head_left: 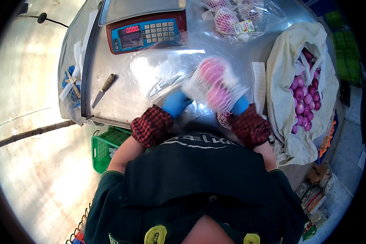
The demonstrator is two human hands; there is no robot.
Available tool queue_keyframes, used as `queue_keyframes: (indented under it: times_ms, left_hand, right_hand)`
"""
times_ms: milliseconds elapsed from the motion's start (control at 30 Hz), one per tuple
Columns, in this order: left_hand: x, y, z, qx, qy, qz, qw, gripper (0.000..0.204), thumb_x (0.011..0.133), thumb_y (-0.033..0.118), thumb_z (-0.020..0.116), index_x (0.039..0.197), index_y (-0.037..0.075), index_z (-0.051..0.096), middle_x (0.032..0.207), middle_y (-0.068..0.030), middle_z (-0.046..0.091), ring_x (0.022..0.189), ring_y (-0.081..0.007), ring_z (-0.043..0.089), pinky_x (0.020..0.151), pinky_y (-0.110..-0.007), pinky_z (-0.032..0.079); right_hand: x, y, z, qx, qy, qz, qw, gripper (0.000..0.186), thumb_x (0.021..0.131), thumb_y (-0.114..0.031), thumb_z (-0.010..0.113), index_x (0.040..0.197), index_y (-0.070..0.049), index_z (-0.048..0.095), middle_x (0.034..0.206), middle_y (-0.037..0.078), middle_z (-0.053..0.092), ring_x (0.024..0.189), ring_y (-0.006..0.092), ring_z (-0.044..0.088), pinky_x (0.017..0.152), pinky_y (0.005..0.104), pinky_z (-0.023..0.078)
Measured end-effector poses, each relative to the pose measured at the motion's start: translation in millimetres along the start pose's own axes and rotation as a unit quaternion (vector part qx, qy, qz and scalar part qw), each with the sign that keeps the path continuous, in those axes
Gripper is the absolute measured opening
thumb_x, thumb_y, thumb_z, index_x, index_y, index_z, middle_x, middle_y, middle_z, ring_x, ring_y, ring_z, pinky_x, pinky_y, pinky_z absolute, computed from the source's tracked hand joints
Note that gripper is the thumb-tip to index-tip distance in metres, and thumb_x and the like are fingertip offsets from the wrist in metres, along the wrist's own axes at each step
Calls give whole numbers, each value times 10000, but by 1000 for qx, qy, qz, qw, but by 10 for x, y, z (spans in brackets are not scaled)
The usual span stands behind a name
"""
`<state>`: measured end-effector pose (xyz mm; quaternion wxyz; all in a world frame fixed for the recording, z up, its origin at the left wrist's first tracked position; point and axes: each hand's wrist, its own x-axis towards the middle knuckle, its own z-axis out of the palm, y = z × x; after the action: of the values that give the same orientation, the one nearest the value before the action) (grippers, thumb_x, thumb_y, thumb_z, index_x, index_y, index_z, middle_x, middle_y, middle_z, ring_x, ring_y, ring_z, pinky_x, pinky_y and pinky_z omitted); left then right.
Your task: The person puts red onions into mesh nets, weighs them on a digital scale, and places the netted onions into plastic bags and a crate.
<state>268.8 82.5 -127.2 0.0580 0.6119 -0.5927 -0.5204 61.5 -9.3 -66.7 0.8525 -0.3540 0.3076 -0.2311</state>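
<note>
Two round red onions (212, 72) in white foam netting are over the metal table in front of me, blurred by motion. My blue-gloved right hand (240, 105) is closed at the near right side of this netting, its fingers partly hidden. A loose end of foam netting (224, 120) hangs below it. To the left, my blue-gloved left hand (176, 104) is curled at the edge of a clear plastic bag (199, 110) and appears to grip it. More clear plastic bags (158, 77) lie flat just beyond the left hand.
A digital scale (147, 32) stands at the far left, a knife (104, 90) below it. Bagged, netted onions (225, 21) lie at the back. On the right are stacked foam nets (258, 83) and a white sack (282, 61) of red onions (305, 97). A green crate (103, 148) sits lower left.
</note>
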Motion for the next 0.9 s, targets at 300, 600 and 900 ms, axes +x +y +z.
queue_keyframes:
  times_ms: [300,600,900]
  left_hand:
    - [-103,-114,-572,-455,9,-46,889,193,879,168,584,970,2,621,854,-67,623,717,-114,572,641,-231,446]
    - [-637,718,-245,-140,99,228,958,196,852,183,601,995,52,572,896,-90,596,756,-187,566,687,-298,465]
    - [-600,589,-421,196,246,239,919,202,752,44,577,950,85,572,819,-99,540,763,-305,549,680,-406,449]
  right_hand:
    - [-130,645,276,-14,101,26,994,675,800,-145,709,1355,-57,335,1203,103,512,1070,198,527,902,303,475]
    - [-88,309,473,-425,126,104,890,855,768,-417,709,1392,-33,268,1264,217,481,1145,269,509,941,337,420]
    - [105,790,180,283,-41,-52,957,368,978,-229,409,1282,-24,442,1190,101,548,1059,194,550,925,297,462]
